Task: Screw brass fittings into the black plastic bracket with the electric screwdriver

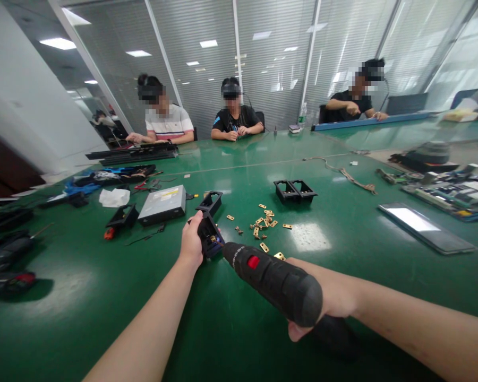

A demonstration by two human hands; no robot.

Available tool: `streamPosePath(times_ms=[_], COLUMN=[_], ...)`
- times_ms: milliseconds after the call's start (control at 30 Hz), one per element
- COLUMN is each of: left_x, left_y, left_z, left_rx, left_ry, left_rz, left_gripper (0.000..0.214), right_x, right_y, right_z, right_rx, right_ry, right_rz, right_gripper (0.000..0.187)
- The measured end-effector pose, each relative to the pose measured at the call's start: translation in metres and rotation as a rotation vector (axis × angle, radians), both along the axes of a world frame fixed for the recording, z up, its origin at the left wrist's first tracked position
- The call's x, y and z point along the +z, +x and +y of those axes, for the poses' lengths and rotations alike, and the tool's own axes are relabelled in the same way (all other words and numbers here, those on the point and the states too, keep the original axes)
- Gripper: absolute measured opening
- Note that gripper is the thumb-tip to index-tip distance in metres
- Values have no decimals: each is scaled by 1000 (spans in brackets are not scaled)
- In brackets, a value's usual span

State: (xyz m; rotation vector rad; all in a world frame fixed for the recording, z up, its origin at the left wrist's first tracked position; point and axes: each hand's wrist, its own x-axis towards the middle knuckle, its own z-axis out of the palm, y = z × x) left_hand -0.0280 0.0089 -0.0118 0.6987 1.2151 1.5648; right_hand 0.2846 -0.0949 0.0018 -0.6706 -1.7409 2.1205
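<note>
Left of the drill (276,284), the left hand (191,241) clasps a frame (209,229), fingers closed; the right hand (330,291) has fingers wrapped round the drill.

Bright ceiling lights (58,43), white glare on the green tabletop (310,237) — soft shadows, wide-angle stretch, blurred left edge
</note>
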Motion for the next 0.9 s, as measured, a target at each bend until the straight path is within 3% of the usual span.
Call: streamPosePath(times_ms=[467,900], left_x=[1,3], left_y=[1,2], left_z=[0,1], left_rx=[3,-3], left_ry=[-1,2], left_rz=[17,21], left_gripper=[49,48], right_x=[4,13], right_y=[3,7], right_z=[-1,0], right_rx=[3,0], right_ry=[62,44], right_rz=[-6,-42], right_gripper=[65,61])
